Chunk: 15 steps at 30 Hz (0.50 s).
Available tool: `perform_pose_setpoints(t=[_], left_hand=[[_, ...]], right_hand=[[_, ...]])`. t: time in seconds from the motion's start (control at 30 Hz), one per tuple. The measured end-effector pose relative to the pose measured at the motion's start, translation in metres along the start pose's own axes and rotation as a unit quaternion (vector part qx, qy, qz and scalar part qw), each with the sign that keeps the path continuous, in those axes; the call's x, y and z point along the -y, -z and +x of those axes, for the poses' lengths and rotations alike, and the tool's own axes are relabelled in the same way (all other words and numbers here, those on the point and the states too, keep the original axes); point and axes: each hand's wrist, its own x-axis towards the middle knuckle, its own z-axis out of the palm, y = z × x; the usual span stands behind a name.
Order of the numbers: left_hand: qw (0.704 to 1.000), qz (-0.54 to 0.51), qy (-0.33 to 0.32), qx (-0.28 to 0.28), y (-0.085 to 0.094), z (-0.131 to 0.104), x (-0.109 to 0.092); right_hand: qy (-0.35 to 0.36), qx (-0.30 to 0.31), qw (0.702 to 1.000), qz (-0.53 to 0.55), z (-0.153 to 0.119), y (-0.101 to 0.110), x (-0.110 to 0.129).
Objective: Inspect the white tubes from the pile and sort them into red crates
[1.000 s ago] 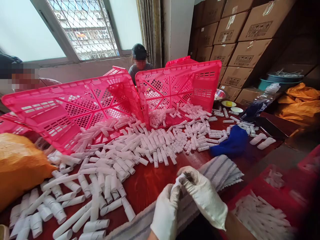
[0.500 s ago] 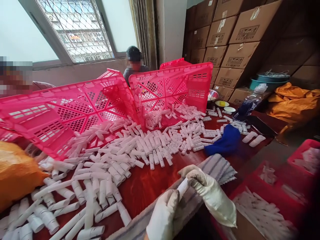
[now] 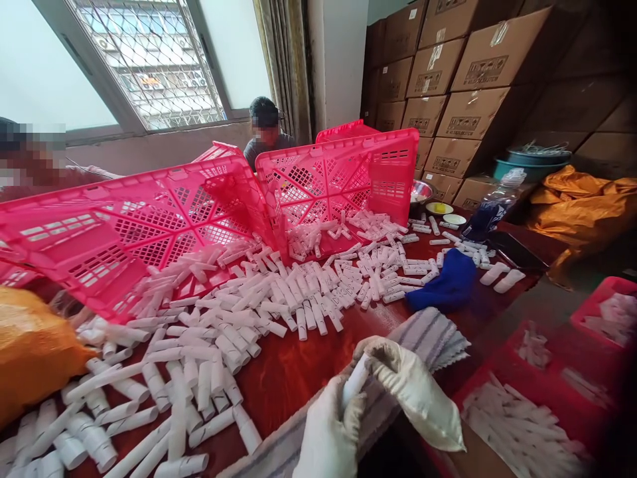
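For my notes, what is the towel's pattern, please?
The towel is pale with darker stripes, per the head view.

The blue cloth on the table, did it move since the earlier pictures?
No. The blue cloth stays in the same spot on the table, against the striped towel's far edge; only the view shifted.

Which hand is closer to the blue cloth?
Right. The right hand is below the blue cloth in the picture, with part of the striped towel between them; the left hand is farther away, lower and more left.
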Motion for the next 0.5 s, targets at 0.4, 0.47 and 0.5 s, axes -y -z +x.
perform_pose_setpoints(t=[0.4,0.47,0.5], left_hand=[[0.996,0.064,-0.014,-0.067,-0.021,-0.009,0.013],[0.993,0.093,-0.007,-0.073,-0.021,-0.01,0.018],[0.992,0.115,-0.016,-0.056,-0.015,-0.007,0.019]], right_hand=[[-0.037,-0.007,0.999,-0.016,-0.019,-0.011,-0.003],[-0.035,-0.021,0.998,-0.05,-0.026,0.005,-0.009],[-0.04,-0.05,0.995,-0.076,-0.031,0.016,-0.013]])
